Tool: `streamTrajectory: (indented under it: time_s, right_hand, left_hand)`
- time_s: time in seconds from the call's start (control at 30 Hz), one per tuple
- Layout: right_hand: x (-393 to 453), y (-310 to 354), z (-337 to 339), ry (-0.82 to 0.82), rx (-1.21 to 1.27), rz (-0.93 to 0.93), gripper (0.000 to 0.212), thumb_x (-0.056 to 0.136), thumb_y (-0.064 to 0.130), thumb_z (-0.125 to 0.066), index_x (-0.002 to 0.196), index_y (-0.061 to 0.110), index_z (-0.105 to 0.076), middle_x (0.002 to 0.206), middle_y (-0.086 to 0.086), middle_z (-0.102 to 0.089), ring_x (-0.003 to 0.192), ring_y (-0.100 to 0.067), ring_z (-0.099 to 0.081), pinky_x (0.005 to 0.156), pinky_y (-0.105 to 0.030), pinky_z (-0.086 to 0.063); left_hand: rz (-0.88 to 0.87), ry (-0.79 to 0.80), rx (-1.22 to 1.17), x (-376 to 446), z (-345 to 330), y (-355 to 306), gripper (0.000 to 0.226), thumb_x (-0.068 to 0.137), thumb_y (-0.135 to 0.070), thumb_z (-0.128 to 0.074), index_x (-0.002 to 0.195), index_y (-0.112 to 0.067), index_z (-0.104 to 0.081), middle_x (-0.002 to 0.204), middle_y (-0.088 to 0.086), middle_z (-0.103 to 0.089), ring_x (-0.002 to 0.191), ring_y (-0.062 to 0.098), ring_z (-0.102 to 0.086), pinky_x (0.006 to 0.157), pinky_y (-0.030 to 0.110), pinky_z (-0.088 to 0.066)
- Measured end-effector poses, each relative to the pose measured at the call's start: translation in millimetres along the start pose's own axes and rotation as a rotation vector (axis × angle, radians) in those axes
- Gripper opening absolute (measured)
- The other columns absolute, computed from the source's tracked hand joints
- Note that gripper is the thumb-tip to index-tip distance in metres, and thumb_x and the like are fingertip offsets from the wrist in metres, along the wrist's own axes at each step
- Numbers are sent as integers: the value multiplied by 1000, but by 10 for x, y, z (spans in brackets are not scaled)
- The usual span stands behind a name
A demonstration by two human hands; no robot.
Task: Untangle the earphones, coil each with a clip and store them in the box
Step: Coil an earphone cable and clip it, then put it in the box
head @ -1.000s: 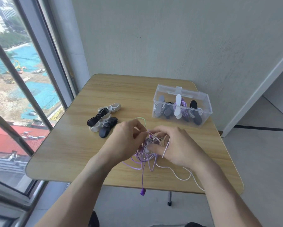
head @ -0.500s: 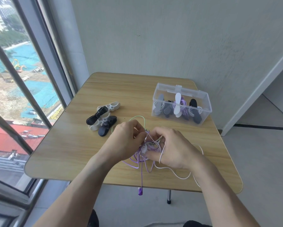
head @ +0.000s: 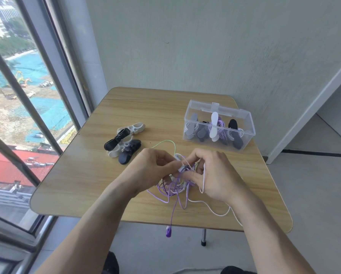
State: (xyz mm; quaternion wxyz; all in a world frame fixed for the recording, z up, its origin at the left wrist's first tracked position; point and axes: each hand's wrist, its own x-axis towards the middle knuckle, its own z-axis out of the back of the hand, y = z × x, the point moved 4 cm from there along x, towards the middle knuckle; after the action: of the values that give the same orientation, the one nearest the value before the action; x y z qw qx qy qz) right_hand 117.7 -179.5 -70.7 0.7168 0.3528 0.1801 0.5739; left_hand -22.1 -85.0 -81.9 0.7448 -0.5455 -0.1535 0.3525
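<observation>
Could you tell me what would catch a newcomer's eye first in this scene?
First, the two hands at the table's near middle, left hand and right hand, pinching a tangle of cables, with a purple plug dangling off the table edge. Behind, a clear box at right holds clipped coils; loose clips lie at left.

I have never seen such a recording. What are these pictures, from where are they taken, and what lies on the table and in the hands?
No machine here: a person works with bare hands, filmed by a camera on their head looking down. The left hand and right hand both pinch a knot of purple, white and green earphone cables. On the light wooden table lie loose black and white plastic clips. The clear plastic box already holds coiled, clipped earphones. One purple plug dangles over the table's near edge.
</observation>
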Motion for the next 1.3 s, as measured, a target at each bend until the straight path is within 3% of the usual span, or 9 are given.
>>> streamTrajectory:
  time_s: [0.2, 0.37, 0.57, 0.7, 0.87, 1.03, 1.13, 1.23, 1.3]
  right_hand:
    - [18, -54, -36, -48, -11, -33, 32, 72, 21, -88, 66, 26, -57, 53, 20, -56, 48, -5, -46, 48, -14, -33]
    - [22, -44, -13, 29, 73, -43, 15, 76, 19, -85, 82, 24, -72, 71, 13, -68, 50, -2, -50, 53, -13, -37]
    - [17, -107, 222, 11, 264, -112, 12, 79, 18, -84, 88, 22, -77, 53, 13, -58, 52, -7, -43, 55, -20, -36]
    - [-50, -155, 283, 153, 322, -175, 18, 73, 32, -87, 88, 25, -79, 55, 2, -53, 61, -19, -38, 66, -29, -30]
    - [-57, -242, 390, 85, 255, -288, 19, 96, 33, -64, 88, 22, -77, 70, 7, -70, 53, -8, -43, 61, -26, -40]
    - [-65, -375, 562, -106, 476, -465, 46, 104, 44, -43, 95, 9, -71, 61, -6, -65, 45, -12, -30, 48, -24, -26]
    - [-67, -450, 595, -180, 510, -491, 44, 106, 41, -42, 94, 10, -71, 55, -3, -58, 44, -13, -27, 48, -25, -24]
    - [-107, -435, 577, 17, 284, -461, 22, 103, 30, -54, 100, 18, -73, 65, 0, -69, 45, -11, -37, 51, -24, -31]
    - [-146, -419, 541, 241, 91, -434, 10, 93, 28, -69, 103, 28, -73, 81, 5, -76, 64, -9, -60, 61, -24, -43]
  left_hand:
    - [-104, 20, 50, 11, -17, -53, 6, 89, -21, -73, 89, -15, -71, 74, 0, -72, 57, 16, -63, 57, 22, -49]
    - [-121, -31, 125, 30, -1, -2, 9, 85, -16, -77, 88, -21, -69, 75, -2, -69, 52, 13, -61, 52, 23, -49]
    - [-118, -92, 276, 37, 89, 72, 11, 81, -25, -78, 90, -27, -73, 73, -12, -67, 51, 0, -53, 50, 11, -38]
    - [-123, -219, 266, 47, 97, 40, 7, 85, -30, -71, 80, -26, -74, 68, -12, -68, 54, 1, -54, 54, 16, -44]
    - [-121, -421, 318, 52, 186, 2, 21, 92, -42, -64, 90, -22, -69, 57, -8, -57, 54, 4, -52, 56, 24, -41]
    - [-65, -195, 469, 1, 120, -8, 72, 65, -81, -60, 116, -31, -54, 70, -8, -58, 70, 3, -55, 69, 31, -47]
    - [-123, -142, 545, -17, 56, -27, 64, 66, -77, -68, 112, -33, -62, 79, -13, -53, 77, 0, -50, 71, 28, -42]
    - [-176, -147, 601, -3, 45, -18, 40, 76, -60, -74, 105, -33, -71, 88, -13, -52, 83, -1, -49, 69, 12, -37]
    - [-191, -119, 594, 2, 32, -11, 28, 81, -51, -75, 101, -33, -75, 88, -14, -49, 81, -7, -46, 66, 5, -33]
